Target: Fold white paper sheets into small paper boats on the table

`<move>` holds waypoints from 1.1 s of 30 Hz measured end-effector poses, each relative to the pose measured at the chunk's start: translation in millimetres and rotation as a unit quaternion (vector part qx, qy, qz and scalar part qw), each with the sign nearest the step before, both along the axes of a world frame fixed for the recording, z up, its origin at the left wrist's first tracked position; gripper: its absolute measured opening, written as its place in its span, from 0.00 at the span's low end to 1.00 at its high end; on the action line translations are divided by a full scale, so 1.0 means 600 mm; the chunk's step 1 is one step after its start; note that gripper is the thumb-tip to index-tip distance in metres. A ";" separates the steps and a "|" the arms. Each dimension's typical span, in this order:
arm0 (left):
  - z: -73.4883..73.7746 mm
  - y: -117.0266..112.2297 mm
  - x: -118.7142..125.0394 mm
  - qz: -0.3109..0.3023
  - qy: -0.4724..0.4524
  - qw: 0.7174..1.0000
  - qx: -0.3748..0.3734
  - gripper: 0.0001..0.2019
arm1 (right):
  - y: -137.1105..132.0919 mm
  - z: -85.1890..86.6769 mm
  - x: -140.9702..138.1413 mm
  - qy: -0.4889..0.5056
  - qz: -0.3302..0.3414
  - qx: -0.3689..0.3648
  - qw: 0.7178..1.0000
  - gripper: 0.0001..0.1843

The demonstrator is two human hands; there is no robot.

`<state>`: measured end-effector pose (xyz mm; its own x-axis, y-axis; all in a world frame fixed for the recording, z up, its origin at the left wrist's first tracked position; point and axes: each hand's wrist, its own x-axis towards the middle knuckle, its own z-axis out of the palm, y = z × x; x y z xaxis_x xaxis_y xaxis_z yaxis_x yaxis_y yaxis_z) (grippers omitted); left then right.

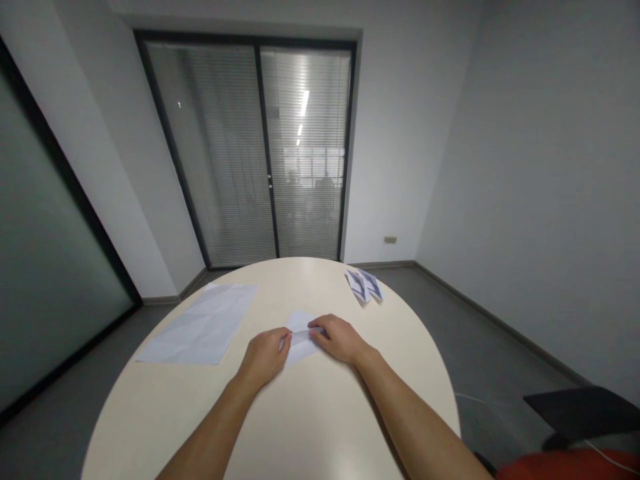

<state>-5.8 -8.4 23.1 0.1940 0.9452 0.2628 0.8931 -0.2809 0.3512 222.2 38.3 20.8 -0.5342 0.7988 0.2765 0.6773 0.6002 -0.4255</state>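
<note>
Between my hands is a small sheet of white paper (pixel 301 339) with a crease across it, close to the tabletop. My left hand (pixel 267 353) pinches its left edge between thumb and fingers. On the right edge, my right hand (pixel 337 337) grips the paper the same way, thumb below and fingers above. Part of the paper is hidden under the fingers of both hands.
A round cream table (pixel 305 427) carries everything. Larger creased white sheets (pixel 200 327) lie at its left. Folded paper pieces with dark markings (pixel 364 285) rest near the far right edge. A black and red chair (pixel 580 413) stands at the lower right.
</note>
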 end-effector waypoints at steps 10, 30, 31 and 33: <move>-0.004 0.003 -0.001 0.011 0.008 1.000 -0.006 0.15 | 0.004 -0.005 0.003 -0.002 -0.010 0.004 1.000 0.20; -0.004 0.004 -0.002 0.013 0.009 1.000 -0.020 0.18 | 0.004 -0.006 0.001 0.004 -0.016 0.016 1.000 0.22; -0.003 0.003 -0.001 0.013 0.008 1.000 -0.022 0.18 | 0.004 -0.006 0.001 0.006 -0.015 0.019 1.000 0.22; -0.002 0.002 0.000 0.012 0.007 1.000 -0.020 0.19 | 0.004 -0.006 0.001 0.009 -0.014 0.023 1.000 0.22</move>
